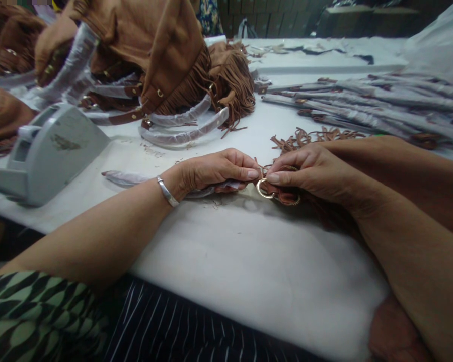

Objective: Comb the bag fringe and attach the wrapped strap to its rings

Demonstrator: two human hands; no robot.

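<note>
My left hand (222,168) is closed on the end of a bag strap (130,178) wrapped in clear plastic, which trails left across the table. Thumb and fingers of my right hand (317,171) pinch the brown side of a fringed bag (396,156) beside a gold ring (260,192). The fingertips of both hands nearly meet at this ring. Whether the strap end passes through the ring is hidden by my fingers. Brown fringe (302,140) spreads on the table behind my right hand, and my right forearm covers part of the bag.
Brown fringed bags (166,55) with plastic-wrapped handles are heaped at the back left. A grey tape dispenser (60,151) stands at the left. Many wrapped straps (366,103) lie piled at the right. Scraps dot the white table (226,266).
</note>
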